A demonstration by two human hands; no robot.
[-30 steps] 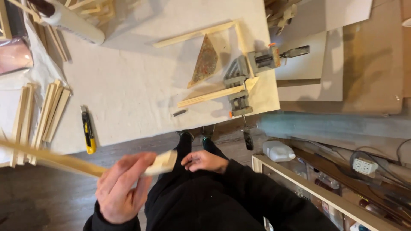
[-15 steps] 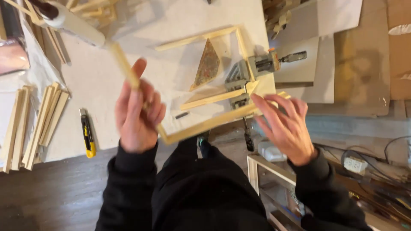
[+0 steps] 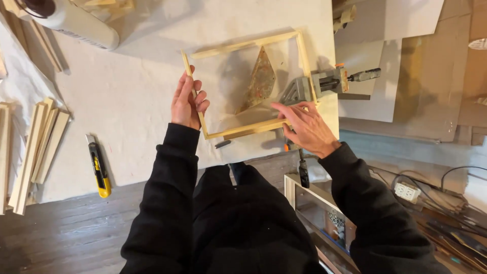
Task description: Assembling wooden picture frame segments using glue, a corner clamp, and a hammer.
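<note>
Your left hand (image 3: 186, 101) was closed around the left strip (image 3: 194, 96) of the frame (image 3: 299, 50), fingers curled over its outer edge and the thumb hidden behind, so the strip sat pinched on edge against the white sheet (image 3: 127, 101). Your right hand (image 3: 303, 127) lay flat, fingers spread and pressing down on the near strip (image 3: 243, 130) just beside the corner clamp (image 3: 309, 89), gripping nothing. The frame itself lay on the sheet in front of you, a rough rectangle of pale wood with a mottled triangular scrap (image 3: 260, 81) inside it. Only the right near corner was in the clamp; the left near corner, below your left hand, looked held by your fingers alone. That was the weak spot, I judge: any push from the left hand could have slid that strip out of square or opened the joint, and leaning too hard with the right hand could have tipped the near strip off its edge or racked the clamped corner. The far left corner looked loose too, the strips merely meeting there. Whether any glue was in the joints could not be told. The knife (image 3: 99, 167) and the stacked strips (image 3: 35, 147) lay well apart to your left, out of the way.
</note>
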